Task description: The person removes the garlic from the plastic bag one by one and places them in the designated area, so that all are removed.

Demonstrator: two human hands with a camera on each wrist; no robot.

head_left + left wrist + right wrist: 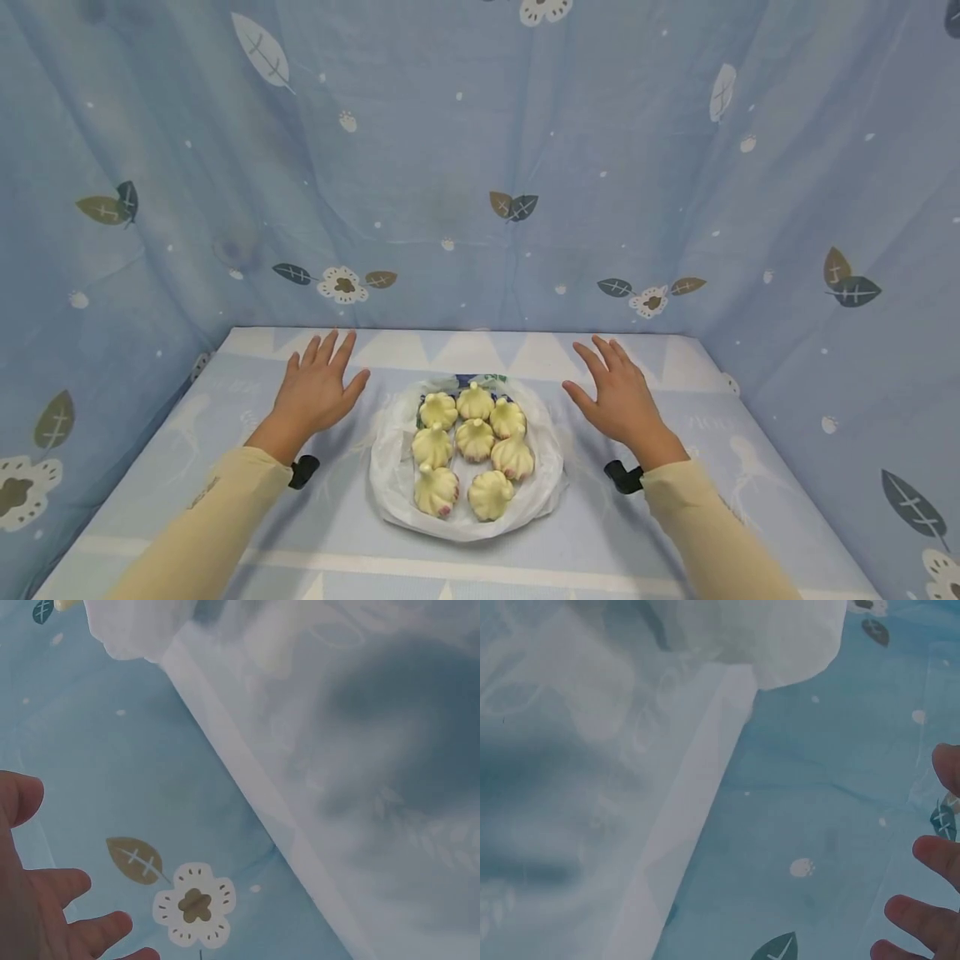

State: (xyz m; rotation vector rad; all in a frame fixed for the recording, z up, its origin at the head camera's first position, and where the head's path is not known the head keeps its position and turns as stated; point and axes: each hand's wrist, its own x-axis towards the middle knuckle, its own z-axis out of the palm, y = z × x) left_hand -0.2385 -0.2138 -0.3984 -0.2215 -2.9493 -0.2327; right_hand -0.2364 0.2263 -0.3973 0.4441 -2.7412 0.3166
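Several pale garlic bulbs (475,439) sit together on a white plastic bag (390,492) whose rim is rolled down around them. To the left of the bag, my left hand (317,392) hovers above the table with its fingers spread. My right hand (618,400) is held up on the other side, fingers likewise apart. Neither hand touches the bag or the bulbs. In the left wrist view, fingers of the left hand (45,907) show at the lower left. Fingertips of the right hand (930,922) appear at the right edge of the right wrist view.
A table (337,521) with a pale blue and white patterned cover lies under everything. Blue curtain cloth (450,150) printed with leaves and flowers hangs behind it and along both sides. A black strap piece (303,472) is at the left wrist, another black piece (624,477) at the right.
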